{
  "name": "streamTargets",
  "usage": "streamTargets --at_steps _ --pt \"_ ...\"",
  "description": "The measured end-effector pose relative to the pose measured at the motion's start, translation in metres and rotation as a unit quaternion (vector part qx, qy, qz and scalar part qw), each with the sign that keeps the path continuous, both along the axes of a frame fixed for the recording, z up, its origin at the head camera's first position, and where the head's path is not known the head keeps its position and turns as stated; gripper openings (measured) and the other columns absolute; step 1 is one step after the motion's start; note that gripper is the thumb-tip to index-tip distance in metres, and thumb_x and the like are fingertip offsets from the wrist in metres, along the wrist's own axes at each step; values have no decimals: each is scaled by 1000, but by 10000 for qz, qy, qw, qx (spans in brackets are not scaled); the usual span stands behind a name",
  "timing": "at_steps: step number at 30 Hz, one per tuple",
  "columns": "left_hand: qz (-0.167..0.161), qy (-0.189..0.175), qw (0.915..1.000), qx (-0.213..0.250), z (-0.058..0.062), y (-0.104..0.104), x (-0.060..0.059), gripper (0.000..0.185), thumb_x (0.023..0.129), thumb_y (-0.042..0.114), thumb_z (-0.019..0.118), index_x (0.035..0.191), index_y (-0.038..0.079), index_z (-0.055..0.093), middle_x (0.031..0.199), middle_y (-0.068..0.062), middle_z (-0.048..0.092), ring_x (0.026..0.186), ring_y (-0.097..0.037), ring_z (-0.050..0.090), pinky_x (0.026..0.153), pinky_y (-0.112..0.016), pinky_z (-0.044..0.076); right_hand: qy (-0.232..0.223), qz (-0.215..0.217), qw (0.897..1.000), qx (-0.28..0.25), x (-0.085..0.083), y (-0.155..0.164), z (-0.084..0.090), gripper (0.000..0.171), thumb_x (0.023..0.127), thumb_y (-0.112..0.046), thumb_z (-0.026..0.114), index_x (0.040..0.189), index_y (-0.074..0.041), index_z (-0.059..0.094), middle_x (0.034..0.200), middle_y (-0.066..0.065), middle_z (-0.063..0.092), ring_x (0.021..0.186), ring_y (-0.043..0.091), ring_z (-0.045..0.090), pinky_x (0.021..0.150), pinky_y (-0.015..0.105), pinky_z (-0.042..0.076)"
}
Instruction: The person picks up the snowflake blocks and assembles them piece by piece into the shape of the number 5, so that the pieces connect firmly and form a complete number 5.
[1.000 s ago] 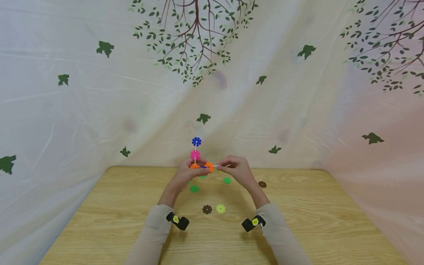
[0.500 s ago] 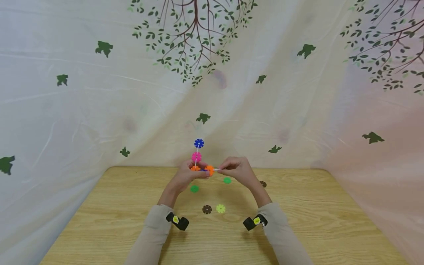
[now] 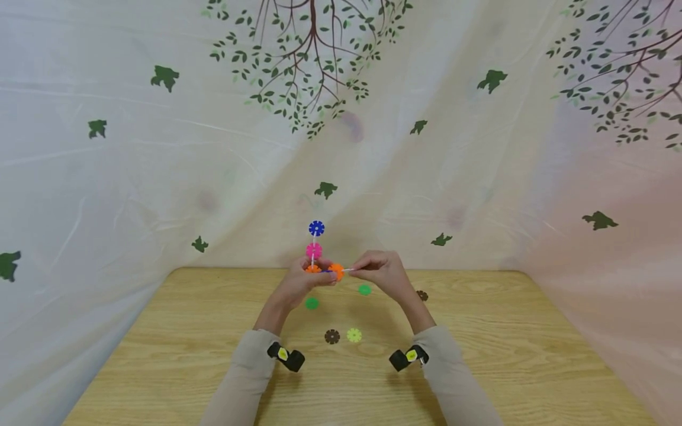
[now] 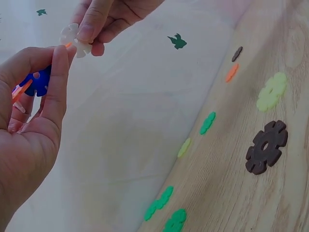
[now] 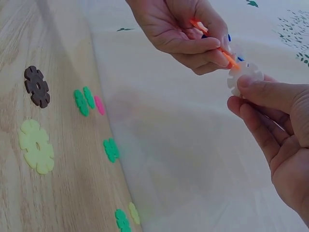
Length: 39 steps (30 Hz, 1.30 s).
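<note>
My left hand holds a chain of slotted plastic snowflake discs above the far part of the table. From it a pink disc and a dark blue disc stand upward, joined by white discs seen edge-on. An orange disc is at the left fingertips, with another blue disc behind them. My right hand pinches a white disc between thumb and fingers. That white disc meets the edge of the orange one, slot area partly covered by fingertips.
On the wooden table lie loose discs: brown, yellow-green, green and another brown disc. The left wrist view adds an orange disc. A printed cloth hangs behind the table.
Half a second ago the upright part of the chain leaned slightly right and sat lower; now it is straighter. Both hands keep nearly the same place and the same grips.
</note>
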<state>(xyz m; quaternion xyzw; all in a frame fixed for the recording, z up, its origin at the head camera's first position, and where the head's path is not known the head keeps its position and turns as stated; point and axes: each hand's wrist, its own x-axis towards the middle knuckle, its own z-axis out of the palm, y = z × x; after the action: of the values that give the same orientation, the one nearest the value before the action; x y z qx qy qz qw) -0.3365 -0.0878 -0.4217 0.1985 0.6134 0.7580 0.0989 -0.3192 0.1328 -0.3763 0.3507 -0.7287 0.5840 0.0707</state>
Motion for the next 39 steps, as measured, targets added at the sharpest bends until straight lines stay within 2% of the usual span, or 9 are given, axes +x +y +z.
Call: streamTargets --at_steps 4,11,18,20,22,26,31,36,39 --pt "24 -31 10000 4 2 0 1 22 80 -1 69 99 4 61 95 -8 64 83 -18 66 82 -34 55 122 0 9999 40 1 0 1 5 77 8 70 81 11 69 79 26 65 64 13 63 59 30 56" --pt "25 -25 10000 -23 5 0 4 21 79 -3 70 98 4 61 93 -8 65 80 -18 66 80 -35 56 159 36 9998 120 3 -1 3 6 77 8 70 81 12 69 77 26 64 63 13 62 58 48 54" --pt "-15 107 9997 -206 6 -3 4 22 79 -2 71 98 -2 61 89 -9 67 77 -19 67 79 -37 56 -70 -23 9993 369 6 -1 5 5 78 5 71 82 8 71 78 23 65 64 31 62 58 46 54" --pt "-51 145 9996 -233 6 -3 4 20 79 -1 71 97 -1 62 87 -8 67 76 -18 67 79 -37 56 -95 -48 9991 408 7 0 6 5 78 4 71 82 8 71 78 22 66 64 30 63 58 47 54" --pt "-85 152 9996 -215 6 -3 4 18 80 -1 70 96 0 62 85 -7 67 75 -18 67 78 -37 56 -97 -47 9991 414 8 -1 6 5 78 5 71 82 8 71 78 21 66 63 23 63 59 50 53" --pt "-171 155 9996 -141 5 -3 3 15 81 -3 68 94 3 63 85 -6 68 74 -16 67 78 -35 56 -51 -38 9992 390 9 -2 7 5 77 6 71 82 8 71 77 22 66 61 13 63 57 43 55" --pt "-224 89 9997 -105 5 -4 3 15 82 -6 66 93 4 63 85 -5 67 75 -15 67 76 -33 57 92 -24 9991 423 10 -5 8 6 77 5 72 81 8 71 75 21 66 59 15 62 53 35 54" --pt "-140 54 9997 -199 7 -5 3 18 81 -4 67 97 1 62 87 -6 67 76 -16 67 78 -34 56 58 -22 9992 404 8 -6 6 5 77 5 72 82 8 71 76 22 66 60 13 62 55 39 55" --pt "-42 6 9996 -276 8 -5 4 22 80 -3 69 100 -1 60 89 -8 66 78 -18 67 80 -36 56 -29 -23 9991 415 6 -6 5 6 78 4 71 83 8 70 78 23 65 65 17 65 59 37 56"
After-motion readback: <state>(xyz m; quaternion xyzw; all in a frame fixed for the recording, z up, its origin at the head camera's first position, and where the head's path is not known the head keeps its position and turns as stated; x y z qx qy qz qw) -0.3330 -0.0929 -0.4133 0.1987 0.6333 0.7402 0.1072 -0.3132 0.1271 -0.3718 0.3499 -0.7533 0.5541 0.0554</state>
